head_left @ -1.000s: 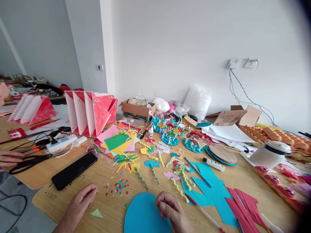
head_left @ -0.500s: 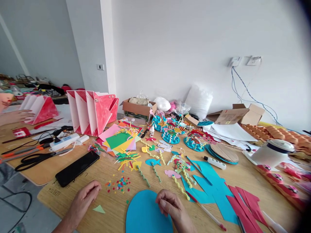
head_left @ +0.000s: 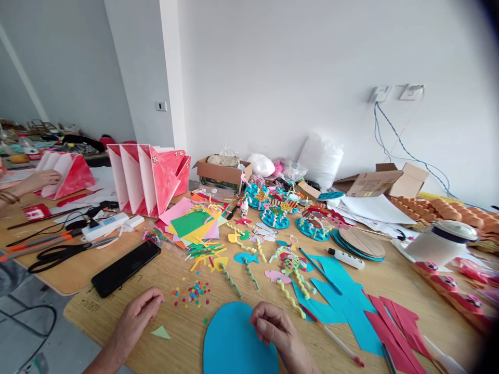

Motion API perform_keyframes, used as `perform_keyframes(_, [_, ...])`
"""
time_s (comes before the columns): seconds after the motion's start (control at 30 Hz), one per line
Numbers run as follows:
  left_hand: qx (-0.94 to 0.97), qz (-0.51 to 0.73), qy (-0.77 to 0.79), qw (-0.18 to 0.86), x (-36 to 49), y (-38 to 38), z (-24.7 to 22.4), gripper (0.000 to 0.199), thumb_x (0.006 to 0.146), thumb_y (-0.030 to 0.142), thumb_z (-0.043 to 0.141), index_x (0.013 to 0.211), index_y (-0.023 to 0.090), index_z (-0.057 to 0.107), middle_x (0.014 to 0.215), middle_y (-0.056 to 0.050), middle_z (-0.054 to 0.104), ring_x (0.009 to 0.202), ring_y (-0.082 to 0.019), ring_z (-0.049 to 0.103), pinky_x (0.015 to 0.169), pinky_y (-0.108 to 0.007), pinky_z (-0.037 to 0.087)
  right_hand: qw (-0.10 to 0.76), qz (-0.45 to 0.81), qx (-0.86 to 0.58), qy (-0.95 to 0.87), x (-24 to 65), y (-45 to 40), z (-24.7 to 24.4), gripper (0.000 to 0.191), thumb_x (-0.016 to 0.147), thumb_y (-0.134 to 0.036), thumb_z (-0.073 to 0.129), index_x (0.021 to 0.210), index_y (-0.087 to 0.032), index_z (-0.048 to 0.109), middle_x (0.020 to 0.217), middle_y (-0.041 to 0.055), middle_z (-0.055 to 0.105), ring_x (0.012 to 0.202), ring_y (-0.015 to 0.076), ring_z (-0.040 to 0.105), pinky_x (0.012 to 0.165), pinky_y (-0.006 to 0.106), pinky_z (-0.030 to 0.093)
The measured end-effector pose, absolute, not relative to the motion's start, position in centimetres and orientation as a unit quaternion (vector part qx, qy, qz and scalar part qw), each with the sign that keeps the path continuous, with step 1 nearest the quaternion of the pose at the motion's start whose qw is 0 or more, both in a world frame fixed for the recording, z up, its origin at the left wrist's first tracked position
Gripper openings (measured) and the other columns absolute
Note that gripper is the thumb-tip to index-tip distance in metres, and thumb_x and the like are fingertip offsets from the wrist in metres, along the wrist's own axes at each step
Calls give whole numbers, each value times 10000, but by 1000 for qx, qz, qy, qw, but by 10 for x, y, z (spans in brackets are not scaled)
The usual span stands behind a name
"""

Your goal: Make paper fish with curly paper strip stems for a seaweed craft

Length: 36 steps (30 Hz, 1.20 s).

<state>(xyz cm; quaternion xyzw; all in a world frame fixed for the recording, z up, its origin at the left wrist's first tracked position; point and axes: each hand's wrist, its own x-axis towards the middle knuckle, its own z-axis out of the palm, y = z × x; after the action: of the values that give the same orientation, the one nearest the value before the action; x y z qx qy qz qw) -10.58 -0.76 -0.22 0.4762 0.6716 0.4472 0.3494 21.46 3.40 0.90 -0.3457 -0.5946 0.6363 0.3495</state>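
Note:
My left hand (head_left: pixel 142 311) rests at the table's front left, fingers curled and pressed together. If anything is in them, it is hidden. Close by lie a pale green paper triangle (head_left: pixel 160 332) and a scatter of small coloured paper dots (head_left: pixel 195 294). Over the right edge of a blue rounded card (head_left: pixel 234 343) sits my right hand (head_left: pixel 273 328), its fingers closed; what they hold, if anything, cannot be made out. The card's lower part runs out of view. Beyond it are curly yellow and green strips (head_left: pixel 290 297) with paper fish (head_left: pixel 277 277).
A black phone (head_left: pixel 125 268), scissors (head_left: pixel 58 255) and a power strip (head_left: pixel 105 226) lie left. Blue offcuts (head_left: pixel 358 317), red strips (head_left: pixel 390 332) and a red-tipped pen (head_left: pixel 339 340) lie right. Behind stand decorated blue discs (head_left: pixel 275 218). A co-worker's hand (head_left: pixel 42 179) touches a red-and-white rack (head_left: pixel 76 176).
Both my hands stay practically still, and the view shifts slightly. At the far left, the co-worker's hand has curled its fingers at the small rack, and a bracelet now shows on the wrist.

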Motion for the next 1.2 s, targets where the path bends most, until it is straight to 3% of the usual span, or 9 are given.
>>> perform_keyframes(0.33, [460,463,667,359,-104,-8,3,437,625,601,550,525,191,439,472,58,315,458,-108,299,429,-217,251,338,639,-358,-590,213,32,16,378,715,-527,583,742,-150,588,576,-27,448,550,93,392,514,226,292])
perform_keyframes(0.6, [475,547,589,359,-92,12,27,325,727,445,560,570,170,485,491,51,371,470,-92,323,447,-201,264,335,635,-359,-597,215,31,16,382,720,-536,573,747,-155,585,583,-27,448,556,95,394,514,225,296])
perform_keyframes(0.77, [347,652,474,480,-83,38,41,171,679,278,648,637,146,549,483,42,416,457,-74,349,416,-170,274,335,635,-358,-597,214,31,16,374,726,-533,569,749,-160,587,579,-27,450,554,97,390,515,228,296])
perform_keyframes(0.87, [229,675,374,593,-82,50,47,83,731,163,578,659,129,553,504,34,403,451,-72,375,391,-157,300,334,636,-358,-597,215,31,15,350,733,-510,575,748,-161,590,590,-23,458,559,98,393,516,228,297])
perform_keyframes(1.0, [150,676,263,671,-88,65,51,170,817,99,428,695,115,544,533,31,362,432,-71,383,358,-150,318,332,635,-355,-600,215,31,14,340,740,-499,574,757,-161,597,595,-22,462,562,98,397,518,227,297])
perform_keyframes(1.2, [137,681,177,697,-97,84,41,285,904,150,288,778,96,538,599,21,375,417,-40,394,339,-110,314,322,639,-357,-601,214,31,16,349,735,-507,577,747,-159,597,590,-24,456,557,96,395,511,225,289])
